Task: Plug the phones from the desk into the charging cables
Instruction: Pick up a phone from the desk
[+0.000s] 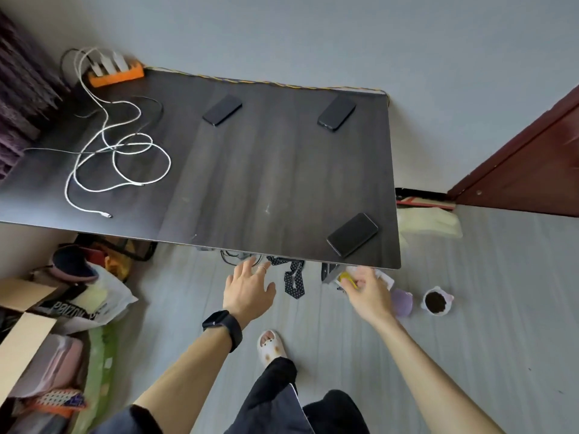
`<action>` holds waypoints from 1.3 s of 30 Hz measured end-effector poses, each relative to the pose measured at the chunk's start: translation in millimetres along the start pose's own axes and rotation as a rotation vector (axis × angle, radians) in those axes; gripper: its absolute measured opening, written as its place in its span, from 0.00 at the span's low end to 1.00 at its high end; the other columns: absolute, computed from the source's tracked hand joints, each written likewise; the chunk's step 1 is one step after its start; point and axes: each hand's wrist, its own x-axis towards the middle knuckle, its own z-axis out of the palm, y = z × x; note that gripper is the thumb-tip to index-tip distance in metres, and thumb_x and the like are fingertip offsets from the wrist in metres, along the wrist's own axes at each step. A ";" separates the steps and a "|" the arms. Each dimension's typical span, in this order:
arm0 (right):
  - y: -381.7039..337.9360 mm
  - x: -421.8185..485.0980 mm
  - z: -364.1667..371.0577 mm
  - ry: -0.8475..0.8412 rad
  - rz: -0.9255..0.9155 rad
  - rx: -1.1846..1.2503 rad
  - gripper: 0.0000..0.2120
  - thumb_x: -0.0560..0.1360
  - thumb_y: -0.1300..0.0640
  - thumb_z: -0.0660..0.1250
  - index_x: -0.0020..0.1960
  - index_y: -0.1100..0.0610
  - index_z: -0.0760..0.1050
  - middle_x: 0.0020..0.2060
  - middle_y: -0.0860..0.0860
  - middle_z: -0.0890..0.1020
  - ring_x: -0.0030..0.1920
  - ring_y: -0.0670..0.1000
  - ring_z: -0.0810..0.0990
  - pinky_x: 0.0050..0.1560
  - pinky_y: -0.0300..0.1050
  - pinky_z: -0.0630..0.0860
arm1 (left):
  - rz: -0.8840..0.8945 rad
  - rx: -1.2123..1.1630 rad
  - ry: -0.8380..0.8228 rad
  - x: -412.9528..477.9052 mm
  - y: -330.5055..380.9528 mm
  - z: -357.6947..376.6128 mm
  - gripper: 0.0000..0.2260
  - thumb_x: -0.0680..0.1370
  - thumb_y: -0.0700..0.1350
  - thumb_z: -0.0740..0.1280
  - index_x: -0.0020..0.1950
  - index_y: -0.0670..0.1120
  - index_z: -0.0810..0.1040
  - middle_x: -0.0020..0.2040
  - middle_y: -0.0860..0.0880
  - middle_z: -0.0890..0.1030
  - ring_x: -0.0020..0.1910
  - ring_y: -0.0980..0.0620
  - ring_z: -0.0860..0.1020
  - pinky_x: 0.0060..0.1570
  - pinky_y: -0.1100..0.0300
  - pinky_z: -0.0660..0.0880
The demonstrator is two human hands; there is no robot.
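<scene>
Three black phones lie face up on the dark wooden desk (pixel 250 170): one at the back middle (pixel 222 109), one at the back right (pixel 336 113), one at the front right corner (pixel 352 234). An orange power strip (pixel 116 77) with white chargers sits at the back left. White cables (pixel 125 158) loop from it across the desk's left side, and one plug end (pixel 106 214) lies near the front edge. My left hand (pixel 249 292) hovers with fingers spread just below the desk's front edge. My right hand (pixel 369 292) hangs loosely curled below the front right corner, near that phone.
A dark red door (pixel 532 158) stands at the right. A cardboard box (pixel 22 333) and bags crowd the floor at the left. A soil-filled pot (pixel 436 302), a purple pot (pixel 402 303) and a dotted cloth (pixel 293 277) lie under the desk's front edge.
</scene>
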 end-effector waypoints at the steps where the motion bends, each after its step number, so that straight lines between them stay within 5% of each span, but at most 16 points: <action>1: -11.2 14.2 1.5 0.047 0.044 0.052 0.26 0.77 0.48 0.69 0.70 0.58 0.69 0.66 0.53 0.78 0.65 0.55 0.77 0.60 0.46 0.71 | 0.012 0.019 -0.001 18.3 -0.7 -4.0 0.26 0.79 0.56 0.60 0.77 0.55 0.63 0.79 0.46 0.61 0.77 0.43 0.58 0.73 0.44 0.62; 12: -66.6 144.2 18.7 0.184 0.580 0.145 0.48 0.65 0.34 0.75 0.71 0.64 0.63 0.69 0.62 0.70 0.64 0.64 0.74 0.63 0.57 0.74 | -0.010 0.132 -0.194 108.0 -20.8 16.9 0.28 0.81 0.57 0.57 0.80 0.61 0.51 0.82 0.49 0.47 0.80 0.42 0.49 0.76 0.38 0.55; 18: -76.2 158.5 20.1 0.140 0.676 0.218 0.48 0.64 0.47 0.82 0.71 0.62 0.58 0.68 0.64 0.69 0.64 0.66 0.73 0.62 0.60 0.74 | -0.078 0.093 -0.267 102.1 -12.0 12.8 0.29 0.82 0.52 0.58 0.80 0.61 0.49 0.82 0.50 0.43 0.81 0.42 0.45 0.76 0.35 0.51; 22: -74.7 153.6 18.0 0.075 0.508 0.244 0.35 0.73 0.52 0.76 0.72 0.63 0.63 0.68 0.63 0.74 0.65 0.66 0.75 0.62 0.58 0.75 | -0.134 0.012 -0.309 109.1 -6.8 -0.5 0.25 0.82 0.52 0.58 0.79 0.58 0.59 0.82 0.50 0.50 0.80 0.43 0.52 0.76 0.39 0.57; 27: -91.7 133.5 26.9 -0.127 0.352 0.216 0.34 0.77 0.46 0.69 0.77 0.58 0.61 0.74 0.57 0.70 0.68 0.61 0.76 0.70 0.58 0.72 | -0.252 -0.339 -0.328 115.6 -9.9 -29.3 0.17 0.81 0.50 0.60 0.69 0.53 0.75 0.69 0.50 0.76 0.66 0.46 0.75 0.66 0.54 0.72; 29: -109.8 119.9 38.8 -0.272 0.233 0.200 0.19 0.77 0.48 0.70 0.64 0.57 0.75 0.64 0.57 0.80 0.58 0.57 0.82 0.63 0.58 0.78 | -0.344 -0.606 -0.278 112.0 -22.6 -46.4 0.15 0.80 0.50 0.62 0.66 0.51 0.77 0.63 0.50 0.81 0.61 0.48 0.79 0.62 0.56 0.74; 32: -144.7 86.2 57.6 -0.492 0.077 0.157 0.05 0.78 0.50 0.70 0.52 0.50 0.78 0.51 0.53 0.85 0.50 0.52 0.83 0.53 0.50 0.80 | -0.423 -0.947 -0.224 99.7 -40.7 -67.0 0.13 0.80 0.50 0.65 0.65 0.52 0.77 0.57 0.52 0.82 0.51 0.51 0.83 0.44 0.63 0.76; 39: -249.5 21.4 166.8 -0.759 -0.192 0.048 0.05 0.77 0.55 0.72 0.53 0.52 0.81 0.38 0.45 0.85 0.39 0.45 0.80 0.36 0.36 0.73 | -0.625 -1.515 0.049 49.4 -157.8 -117.5 0.15 0.75 0.38 0.72 0.60 0.48 0.75 0.49 0.39 0.84 0.42 0.45 0.81 0.51 0.47 0.80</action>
